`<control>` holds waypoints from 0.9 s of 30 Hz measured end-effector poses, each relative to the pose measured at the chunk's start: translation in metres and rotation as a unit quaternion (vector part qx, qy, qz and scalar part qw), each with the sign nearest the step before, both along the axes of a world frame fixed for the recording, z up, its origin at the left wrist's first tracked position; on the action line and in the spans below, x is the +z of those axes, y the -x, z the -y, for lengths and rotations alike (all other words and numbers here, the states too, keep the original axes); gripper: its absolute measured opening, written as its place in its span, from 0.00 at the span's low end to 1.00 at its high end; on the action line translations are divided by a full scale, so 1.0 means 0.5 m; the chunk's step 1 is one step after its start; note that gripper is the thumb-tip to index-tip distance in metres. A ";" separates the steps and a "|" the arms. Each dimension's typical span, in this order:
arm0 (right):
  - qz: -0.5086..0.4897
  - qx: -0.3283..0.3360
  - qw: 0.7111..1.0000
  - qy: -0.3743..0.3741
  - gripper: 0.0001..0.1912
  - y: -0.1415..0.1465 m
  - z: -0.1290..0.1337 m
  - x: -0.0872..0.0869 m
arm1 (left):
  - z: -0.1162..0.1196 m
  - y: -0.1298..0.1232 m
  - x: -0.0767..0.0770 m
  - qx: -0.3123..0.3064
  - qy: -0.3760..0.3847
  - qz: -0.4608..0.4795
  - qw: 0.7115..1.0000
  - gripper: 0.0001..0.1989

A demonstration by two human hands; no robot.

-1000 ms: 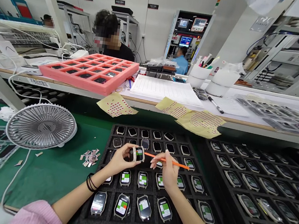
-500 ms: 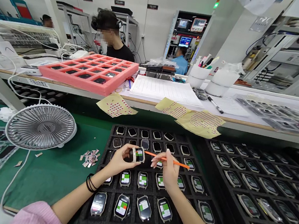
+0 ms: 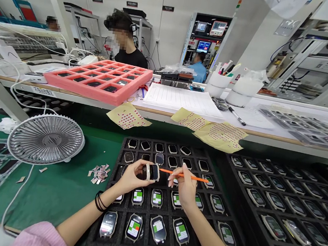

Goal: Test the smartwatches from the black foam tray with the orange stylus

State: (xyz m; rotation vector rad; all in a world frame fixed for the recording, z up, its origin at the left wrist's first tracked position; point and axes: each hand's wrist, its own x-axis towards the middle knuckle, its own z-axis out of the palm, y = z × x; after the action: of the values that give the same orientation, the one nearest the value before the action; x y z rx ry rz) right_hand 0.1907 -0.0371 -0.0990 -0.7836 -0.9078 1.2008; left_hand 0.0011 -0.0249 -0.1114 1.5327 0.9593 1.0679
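Note:
Between the thumb and fingers of my left hand (image 3: pixel 132 177) is a watch body (image 3: pixel 153 172), raised over the black foam tray (image 3: pixel 145 212) and turned partly on its side; its screen looks dark. My right hand (image 3: pixel 185 185) pinches a thin orange stick (image 3: pixel 197 178), whose left tip is close to the edge of the held watch; whether they touch I cannot tell. Several watches lie in the tray's compartments below and around both hands, such as one with a green and white screen (image 3: pixel 157 198).
A round grey fan (image 3: pixel 47 139) stands left, beside a pile of small pieces (image 3: pixel 99 173). Another black tray of watches (image 3: pixel 264 212) lies right. The shelf (image 3: pixel 159 113) ahead bears a pink foam tray (image 3: pixel 112 96) and papers (image 3: pixel 182 99). A person (image 3: pixel 131 53) is beyond it.
The held watch's screen has gone from green and white to dark, and the watch is turned a little more sideways. Both hands have hardly moved.

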 end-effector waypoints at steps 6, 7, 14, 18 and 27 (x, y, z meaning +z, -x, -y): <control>-0.005 -0.011 1.000 -0.004 0.25 0.003 0.004 0.004 | -0.003 -0.004 0.000 -0.003 -0.002 -0.005 1.000 0.24; -0.003 -0.008 1.000 -0.012 0.24 0.005 0.006 0.004 | -0.003 -0.005 0.000 -0.006 -0.004 -0.006 1.000 0.24; 0.057 0.069 0.995 -0.035 0.23 0.016 0.012 0.001 | 0.004 -0.008 0.003 -0.017 -0.024 -0.030 0.999 0.24; 0.061 0.071 0.995 -0.033 0.25 0.017 0.011 0.003 | 0.005 -0.009 0.001 -0.024 -0.024 -0.027 0.999 0.24; 0.044 0.081 0.995 -0.021 0.25 0.020 0.015 0.009 | 0.006 -0.009 0.001 -0.026 -0.023 -0.028 0.999 0.24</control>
State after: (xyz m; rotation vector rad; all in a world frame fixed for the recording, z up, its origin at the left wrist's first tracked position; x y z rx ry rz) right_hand 0.1806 -0.0443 -0.0947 -0.7447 -1.0831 1.2926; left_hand 0.0056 -0.0278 -0.1109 1.6236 0.9350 1.0213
